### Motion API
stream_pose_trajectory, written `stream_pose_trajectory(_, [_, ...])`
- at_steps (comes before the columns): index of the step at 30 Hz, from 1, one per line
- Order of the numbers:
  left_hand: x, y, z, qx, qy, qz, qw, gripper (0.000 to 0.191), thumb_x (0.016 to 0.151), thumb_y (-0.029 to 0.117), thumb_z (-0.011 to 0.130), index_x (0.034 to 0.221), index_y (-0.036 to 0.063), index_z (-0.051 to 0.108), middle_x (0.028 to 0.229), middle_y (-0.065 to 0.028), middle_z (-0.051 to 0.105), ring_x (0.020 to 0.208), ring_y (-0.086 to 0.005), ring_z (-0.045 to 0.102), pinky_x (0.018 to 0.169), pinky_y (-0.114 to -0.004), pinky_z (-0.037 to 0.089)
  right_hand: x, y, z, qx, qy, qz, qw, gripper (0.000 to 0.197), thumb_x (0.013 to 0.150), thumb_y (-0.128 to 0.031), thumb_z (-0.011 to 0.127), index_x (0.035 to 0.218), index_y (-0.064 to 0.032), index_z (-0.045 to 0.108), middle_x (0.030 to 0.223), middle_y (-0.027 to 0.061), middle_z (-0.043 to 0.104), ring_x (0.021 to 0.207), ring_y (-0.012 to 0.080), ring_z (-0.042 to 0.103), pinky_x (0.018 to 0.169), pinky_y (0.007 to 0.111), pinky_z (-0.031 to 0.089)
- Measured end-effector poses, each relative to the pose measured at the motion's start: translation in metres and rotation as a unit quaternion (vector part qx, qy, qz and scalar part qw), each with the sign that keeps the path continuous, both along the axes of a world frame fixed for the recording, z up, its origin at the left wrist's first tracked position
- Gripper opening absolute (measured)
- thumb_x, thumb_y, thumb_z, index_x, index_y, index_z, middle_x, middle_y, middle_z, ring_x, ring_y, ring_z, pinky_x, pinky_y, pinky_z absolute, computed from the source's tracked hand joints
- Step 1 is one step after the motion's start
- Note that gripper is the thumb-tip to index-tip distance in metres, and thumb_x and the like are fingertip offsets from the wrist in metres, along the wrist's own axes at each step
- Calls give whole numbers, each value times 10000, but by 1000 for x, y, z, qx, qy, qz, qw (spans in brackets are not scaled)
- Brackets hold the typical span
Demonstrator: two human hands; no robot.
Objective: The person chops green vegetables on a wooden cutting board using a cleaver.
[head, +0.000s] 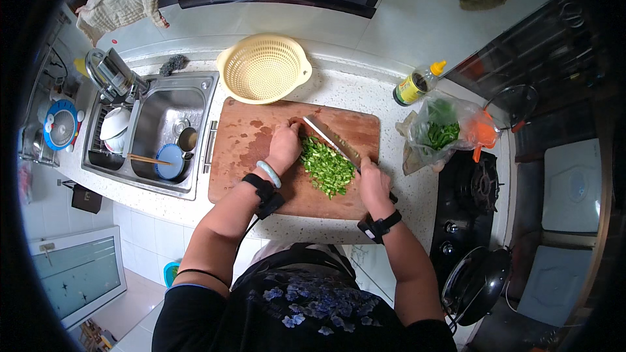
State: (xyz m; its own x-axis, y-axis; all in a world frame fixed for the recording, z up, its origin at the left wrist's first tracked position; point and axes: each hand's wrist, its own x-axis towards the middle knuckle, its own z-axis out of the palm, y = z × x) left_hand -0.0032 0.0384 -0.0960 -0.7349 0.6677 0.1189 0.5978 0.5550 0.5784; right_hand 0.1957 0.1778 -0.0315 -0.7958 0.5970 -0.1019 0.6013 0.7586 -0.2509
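Observation:
My right hand [373, 183] grips the dark handle of a kitchen knife [332, 141], whose wide blade slants up and left over the cutting board. Beneath and in front of the blade lies a heap of chopped green peppers [328, 168]. My left hand [285, 143] is at the left of the heap, its fingers bent near the blade's far end; whether they hold anything is hidden. Under both hands is a wooden cutting board [239, 156] with wet patches on its left half.
A yellow plastic colander [264, 68] stands behind the board. Left is a steel sink [159, 102] with a blue bowl [170, 162] and chopsticks. At right are a sauce bottle [415, 85], a plastic bag [430, 129] of green peppers and a gas stove [452, 195].

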Motion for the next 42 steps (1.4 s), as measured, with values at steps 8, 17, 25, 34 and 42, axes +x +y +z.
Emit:
stream_pose_trajectory(8, [18, -8, 7, 46, -56, -63, 995, 350, 737, -47, 511, 1035, 59, 660, 1022, -214, 604, 945, -380, 572, 837, -420, 480, 28, -11, 17, -32, 12, -33, 999, 240, 814, -185, 665, 897, -12, 521, 745, 216, 619, 715, 394, 618, 629, 465, 478])
stream_pose_trajectory(17, [5, -67, 33, 91, -42, 43, 994, 200, 830, 17, 516, 977, 28, 652, 953, -186, 609, 880, -368, 586, 771, -415, 488, 17, -57, 4, -532, 151, -132, 823, 201, 862, -210, 639, 865, -20, 570, 588, -2, 523, 473, 69, 474, 446, 250, 392])
stream_pose_trajectory(25, [11, -94, 36, 82, -69, 49, 993, 178, 857, 51, 523, 985, 39, 647, 888, -191, 630, 837, -373, 602, 740, -424, 491, 10, -72, -22, -628, 150, -153, 749, 159, 874, -162, 624, 831, -44, 526, 600, -9, 498, 479, 78, 465, 435, 247, 395])
stream_pose_trajectory(34, [13, -95, 44, 92, -76, 42, 992, 192, 866, 50, 522, 1018, 46, 639, 947, -206, 625, 802, -383, 618, 706, -431, 501, 16, -46, 4, -510, 161, -154, 831, 191, 862, -169, 636, 801, -27, 524, 608, 3, 517, 448, 86, 466, 405, 254, 388])
stream_pose_trajectory(42, [-3, -81, 107, 173, 97, 73, 977, 232, 860, 45, 533, 1086, 10, 571, 1041, -184, 578, 918, -374, 554, 829, -410, 456, -29, 31, 88, 8, 68, 205, 976, 225, 795, -155, 656, 888, -37, 489, 792, 174, 583, 803, 367, 594, 651, 432, 458])
